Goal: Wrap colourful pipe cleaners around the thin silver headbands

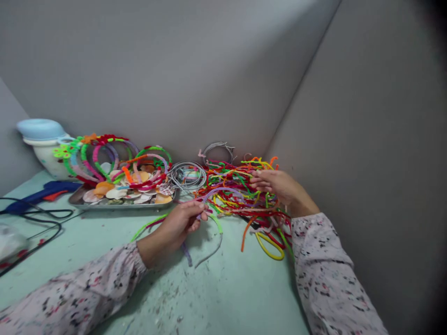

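Observation:
My left hand (186,217) is closed, with thumb and fingers pinching a purple pipe cleaner (223,190) that arches to the right; a purple end hangs below the hand. A wire hoop partly wrapped in green (216,224), with a bare grey end, lies around and behind that hand; whether the fingers hold it too I cannot tell. Over the tangled pile of colourful pipe cleaners (226,179), my right hand (275,184) reaches in from the right. Its fingers point left, slightly apart, and no held piece shows clearly in them.
Left of the pile stands a metal tray (118,206) of seashells (118,193), with several fuzzy wrapped headbands (96,160) on top. Bare wire hoops (190,176) lie beside it. Farther left are a blue glue gun (45,191), its black cord and a blue-topped container (44,139). Grey walls (195,83) enclose the table.

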The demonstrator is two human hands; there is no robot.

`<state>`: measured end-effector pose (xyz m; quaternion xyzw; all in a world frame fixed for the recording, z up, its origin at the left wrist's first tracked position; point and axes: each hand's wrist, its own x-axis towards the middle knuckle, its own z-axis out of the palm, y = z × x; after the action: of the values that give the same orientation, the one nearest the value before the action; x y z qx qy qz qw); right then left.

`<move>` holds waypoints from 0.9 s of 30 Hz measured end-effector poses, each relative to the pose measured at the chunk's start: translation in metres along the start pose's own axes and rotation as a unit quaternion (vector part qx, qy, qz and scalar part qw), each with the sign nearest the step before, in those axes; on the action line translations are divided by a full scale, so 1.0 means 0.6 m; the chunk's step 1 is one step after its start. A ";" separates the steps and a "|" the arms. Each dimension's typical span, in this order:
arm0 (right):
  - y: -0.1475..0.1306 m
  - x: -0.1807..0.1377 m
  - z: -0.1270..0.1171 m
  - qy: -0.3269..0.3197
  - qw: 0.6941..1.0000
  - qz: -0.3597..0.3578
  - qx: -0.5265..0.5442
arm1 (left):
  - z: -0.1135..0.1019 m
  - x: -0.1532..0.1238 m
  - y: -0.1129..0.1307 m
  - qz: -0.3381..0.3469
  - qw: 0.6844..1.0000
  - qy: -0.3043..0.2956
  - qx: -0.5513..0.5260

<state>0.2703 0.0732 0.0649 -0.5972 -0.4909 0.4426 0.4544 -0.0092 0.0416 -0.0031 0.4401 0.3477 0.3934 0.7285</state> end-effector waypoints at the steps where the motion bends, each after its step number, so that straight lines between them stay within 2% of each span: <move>1: 0.000 -0.005 0.008 -0.027 0.999 -0.010 -0.018 | -0.002 0.001 -0.002 0.001 1.000 0.001 -0.002; 6: 0.007 -0.022 0.051 -0.224 0.973 -0.046 -0.028 | -0.003 0.003 -0.004 0.010 1.000 0.015 -0.004; 9: 0.010 -0.025 0.057 -0.284 0.953 -0.068 -0.079 | -0.001 0.000 0.000 0.019 1.000 0.023 -0.006; 16: 0.005 -0.026 0.019 -0.249 0.952 -0.094 -0.152 | -0.013 0.005 0.001 0.004 1.000 0.012 -0.012; 21: -0.003 -0.030 -0.005 -0.249 0.944 -0.074 -0.202 | -0.022 0.011 0.006 0.004 0.999 0.020 -0.029; 27: -0.009 -0.030 -0.004 -0.154 0.944 -0.107 -0.270 | -0.023 0.004 0.024 0.007 0.999 0.013 -0.037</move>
<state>0.2695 0.0558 0.0724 -0.5661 -0.7169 0.3287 0.2398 -0.0235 0.0530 0.0046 0.4105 0.3393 0.4171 0.7365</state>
